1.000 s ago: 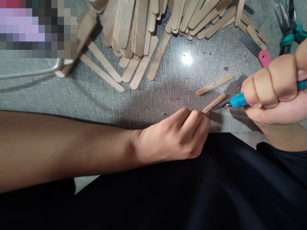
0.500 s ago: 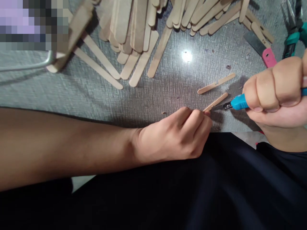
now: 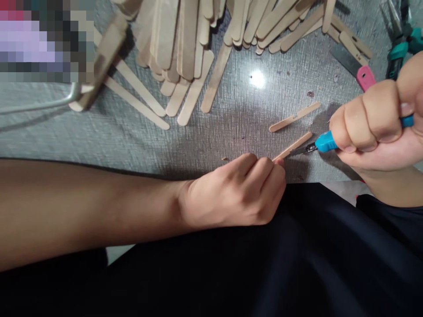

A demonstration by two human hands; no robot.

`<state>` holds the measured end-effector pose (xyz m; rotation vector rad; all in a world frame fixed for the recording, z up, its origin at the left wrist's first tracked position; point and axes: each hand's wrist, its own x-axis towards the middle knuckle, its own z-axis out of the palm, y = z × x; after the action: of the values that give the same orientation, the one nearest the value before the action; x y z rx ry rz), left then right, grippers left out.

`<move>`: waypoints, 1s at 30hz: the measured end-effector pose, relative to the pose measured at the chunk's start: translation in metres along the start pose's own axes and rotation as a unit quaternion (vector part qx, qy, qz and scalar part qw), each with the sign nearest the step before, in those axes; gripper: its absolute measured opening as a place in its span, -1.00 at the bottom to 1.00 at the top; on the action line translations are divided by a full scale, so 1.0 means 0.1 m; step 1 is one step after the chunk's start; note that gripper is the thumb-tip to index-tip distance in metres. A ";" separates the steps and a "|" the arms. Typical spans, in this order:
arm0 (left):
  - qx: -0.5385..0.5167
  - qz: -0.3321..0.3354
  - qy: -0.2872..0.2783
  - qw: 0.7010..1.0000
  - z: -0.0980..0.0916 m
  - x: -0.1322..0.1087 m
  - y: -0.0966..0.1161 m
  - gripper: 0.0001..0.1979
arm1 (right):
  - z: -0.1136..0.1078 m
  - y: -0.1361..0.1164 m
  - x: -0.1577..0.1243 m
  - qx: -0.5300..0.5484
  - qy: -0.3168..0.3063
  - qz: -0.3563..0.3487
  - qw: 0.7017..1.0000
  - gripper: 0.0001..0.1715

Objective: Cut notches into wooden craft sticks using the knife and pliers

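My left hand (image 3: pixel 241 189) is closed on the lower end of a small wooden craft stick (image 3: pixel 299 143), pinching it near the table's front edge. The hand covers that end of the stick. Wrapped around a blue utility knife (image 3: pixel 326 141), my right hand (image 3: pixel 372 121) points the blade to the left. The blade's tip touches the stick's side just beyond my left fingers. Above it lies a second small craft stick (image 3: pixel 294 116), with a notch cut in its middle.
Large craft sticks (image 3: pixel 165 35) are heaped at the back. A pink-handled cutter (image 3: pixel 365 78) and teal-handled pliers (image 3: pixel 398 53) lie at the right. A bent metal rod (image 3: pixel 49 105) extends at the left. The grey table (image 3: pixel 148 145) carries a tiny wood chip (image 3: pixel 224 158).
My left hand and the held stick sit slightly further left and lower in view. The knife blade still meets the stick. The whole view has shifted a little.
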<state>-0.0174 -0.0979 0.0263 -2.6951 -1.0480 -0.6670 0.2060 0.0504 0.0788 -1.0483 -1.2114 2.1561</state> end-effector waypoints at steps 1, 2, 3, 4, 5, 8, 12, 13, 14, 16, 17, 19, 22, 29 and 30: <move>-0.010 0.007 0.003 1.000 0.00 -0.01 0.00 -0.66 | 0.01 0.00 0.00 -0.004 -0.023 -0.020 1.000 -0.25; -0.021 0.015 0.005 1.000 0.00 -0.01 0.00 -0.67 | 0.02 0.00 0.01 -0.010 -0.053 -0.031 0.998 -0.19; -0.030 0.025 0.006 0.999 0.00 -0.02 0.01 -0.67 | 0.02 0.00 0.01 -0.014 -0.072 -0.038 0.997 -0.15; -0.035 0.034 0.004 0.999 0.00 -0.03 0.01 -0.66 | 0.03 0.00 0.02 -0.018 -0.087 -0.040 0.995 -0.12; -0.035 0.041 0.005 0.999 0.01 -0.04 0.01 -0.66 | 0.03 0.01 0.02 -0.021 -0.096 -0.039 0.994 -0.10; -0.002 0.039 0.017 0.999 0.02 -0.08 0.02 -0.68 | 0.05 0.07 0.04 -0.002 -0.113 -0.040 0.993 -0.08; 0.019 0.044 -0.007 0.999 0.02 -0.11 0.08 -0.71 | 0.10 0.14 0.03 0.017 -0.103 -0.012 0.994 -0.19; 0.016 0.047 -0.020 0.999 0.03 -0.10 0.09 -0.69 | 0.11 0.14 0.03 0.018 -0.101 -0.012 0.995 -0.24; 0.016 0.048 -0.031 0.998 0.03 -0.09 0.11 -0.66 | 0.11 0.14 0.03 0.013 -0.102 -0.007 0.995 -0.30; 0.025 0.044 -0.038 0.998 0.04 -0.07 0.15 -0.61 | 0.12 0.14 0.03 0.017 -0.111 -0.015 0.994 -0.36; 0.034 0.043 -0.038 0.998 0.05 -0.06 0.17 -0.61 | 0.12 0.13 0.03 0.016 -0.115 -0.016 0.993 -0.38; 0.057 0.039 -0.039 0.997 0.05 -0.05 0.21 -0.62 | 0.12 0.13 0.02 0.015 -0.117 -0.015 0.993 -0.40; 0.125 0.045 -0.065 0.989 0.03 -0.03 0.28 -0.64 | 0.14 0.12 0.01 0.019 -0.099 -0.018 0.995 -0.40; 0.694 0.590 -0.078 0.405 -0.09 0.19 0.34 -0.58 | 0.26 0.05 0.04 -0.017 -0.069 0.002 0.997 -0.50; 0.718 0.632 -0.048 0.286 -0.10 0.22 0.34 -0.58 | 0.27 0.05 0.05 -0.019 -0.063 -0.001 0.998 -0.50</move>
<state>0.0164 -0.1125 0.0458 -0.9222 0.6573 0.6155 0.1812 0.0371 0.0811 -0.9366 -1.3144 2.2353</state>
